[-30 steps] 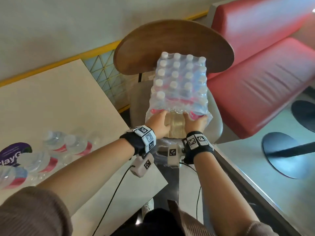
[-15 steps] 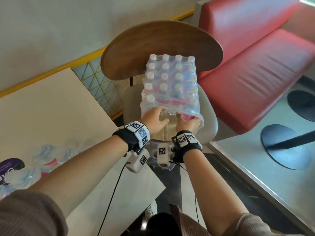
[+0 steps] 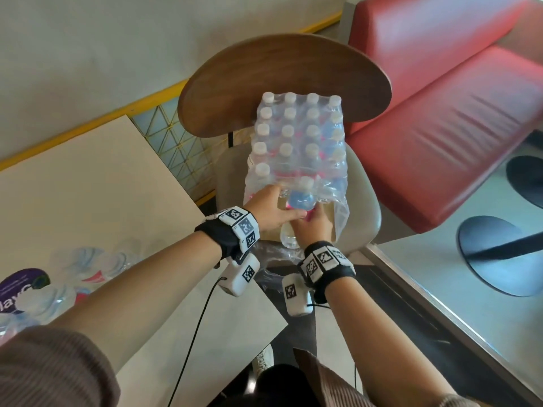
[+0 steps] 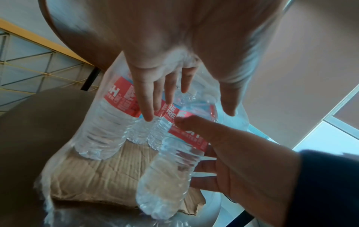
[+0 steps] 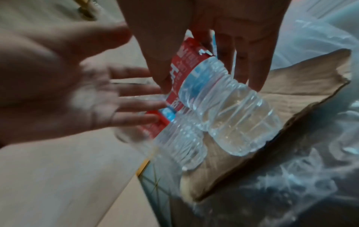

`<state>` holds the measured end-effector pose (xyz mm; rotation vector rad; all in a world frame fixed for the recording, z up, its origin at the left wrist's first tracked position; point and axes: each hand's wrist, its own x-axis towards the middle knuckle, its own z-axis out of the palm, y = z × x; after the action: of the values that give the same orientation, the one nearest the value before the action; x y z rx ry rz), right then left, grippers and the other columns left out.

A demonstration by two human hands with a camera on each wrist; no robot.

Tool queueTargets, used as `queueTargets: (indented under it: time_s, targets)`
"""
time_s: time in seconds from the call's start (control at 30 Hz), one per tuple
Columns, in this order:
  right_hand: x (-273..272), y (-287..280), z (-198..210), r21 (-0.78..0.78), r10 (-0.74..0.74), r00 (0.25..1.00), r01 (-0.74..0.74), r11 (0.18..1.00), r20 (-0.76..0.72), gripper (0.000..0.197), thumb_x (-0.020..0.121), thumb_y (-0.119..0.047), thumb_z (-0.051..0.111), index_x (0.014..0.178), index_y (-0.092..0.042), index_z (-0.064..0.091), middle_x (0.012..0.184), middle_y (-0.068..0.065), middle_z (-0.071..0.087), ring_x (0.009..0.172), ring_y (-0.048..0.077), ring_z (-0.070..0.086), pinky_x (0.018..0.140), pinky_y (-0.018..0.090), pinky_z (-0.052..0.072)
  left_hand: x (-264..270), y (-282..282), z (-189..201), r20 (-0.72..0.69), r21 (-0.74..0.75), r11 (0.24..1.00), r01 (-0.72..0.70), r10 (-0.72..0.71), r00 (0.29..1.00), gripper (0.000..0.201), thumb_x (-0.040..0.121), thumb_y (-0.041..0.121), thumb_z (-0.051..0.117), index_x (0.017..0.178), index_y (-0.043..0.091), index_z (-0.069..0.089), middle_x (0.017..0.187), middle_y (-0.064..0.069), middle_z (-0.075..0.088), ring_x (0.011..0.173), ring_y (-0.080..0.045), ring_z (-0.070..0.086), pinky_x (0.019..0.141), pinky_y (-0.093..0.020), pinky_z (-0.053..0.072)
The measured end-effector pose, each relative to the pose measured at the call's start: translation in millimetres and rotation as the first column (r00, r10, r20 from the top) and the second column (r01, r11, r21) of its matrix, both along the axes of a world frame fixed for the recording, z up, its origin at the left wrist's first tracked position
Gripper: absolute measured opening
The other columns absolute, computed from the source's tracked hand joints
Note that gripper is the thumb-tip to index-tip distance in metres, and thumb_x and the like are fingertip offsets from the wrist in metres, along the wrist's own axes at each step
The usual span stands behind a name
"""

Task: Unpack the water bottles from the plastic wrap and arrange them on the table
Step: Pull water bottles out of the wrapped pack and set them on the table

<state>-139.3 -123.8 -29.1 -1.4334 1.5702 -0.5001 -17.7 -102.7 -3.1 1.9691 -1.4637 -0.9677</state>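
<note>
A shrink-wrapped pack of water bottles (image 3: 299, 133) with white caps stands on a cardboard tray (image 4: 93, 176) on the chair seat. Its plastic wrap (image 3: 338, 207) is torn open at the near end. My right hand (image 3: 311, 227) grips one red-labelled bottle (image 3: 299, 201) by its middle, and the bottle leans out of the opening with its base toward me (image 5: 229, 110). My left hand (image 3: 273, 205) reaches into the opening beside it. Its straight fingers (image 4: 147, 107) touch the neighbouring bottles (image 4: 108, 122).
The chair's wooden back (image 3: 282, 80) rises behind the pack. A beige table (image 3: 88, 186) on the left holds several loose bottles (image 3: 88, 268) and a purple disc (image 3: 20, 286). A red bench (image 3: 440, 127) stands at right, with black round bases (image 3: 499, 254) on the floor.
Both hands were at the torn edge of the wrap. Now my right hand holds one bottle and has tipped it out toward me, and my left hand has reached further in.
</note>
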Motion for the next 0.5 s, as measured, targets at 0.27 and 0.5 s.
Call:
queueTargets:
  time_s: [0.27, 0.5]
  targets:
    - [20, 8, 27, 0.061, 0.58, 0.799, -0.578, 0.813, -0.158, 0.055, 0.085, -0.012, 0.062, 0.136, -0.017, 0.043, 0.127, 0.007, 0.058, 0.116, 0.024, 0.056, 0.096, 0.032, 0.045, 34, 43, 2, -0.012, 0.022, 0.997, -0.077, 0.078, 0.997, 0.055, 0.079, 0.041, 0.071, 0.124, 0.019, 0.049, 0.111, 0.003, 0.065, 0.104, -0.015, 0.061, 0.091, -0.031, 0.048]
    - [56, -16, 61, 0.203, 0.476, 0.875, -0.452, 0.869, -0.09, 0.055, 0.095, -0.029, 0.045, 0.146, -0.018, 0.029, 0.137, 0.014, 0.048, 0.121, 0.029, 0.049, 0.087, 0.031, 0.036, 56, 91, 18, -0.02, -0.02, 0.979, -0.203, 0.202, 0.979, 0.05, 0.077, 0.039, 0.074, 0.118, 0.021, 0.05, 0.099, 0.006, 0.062, 0.093, -0.013, 0.059, 0.081, -0.022, 0.041]
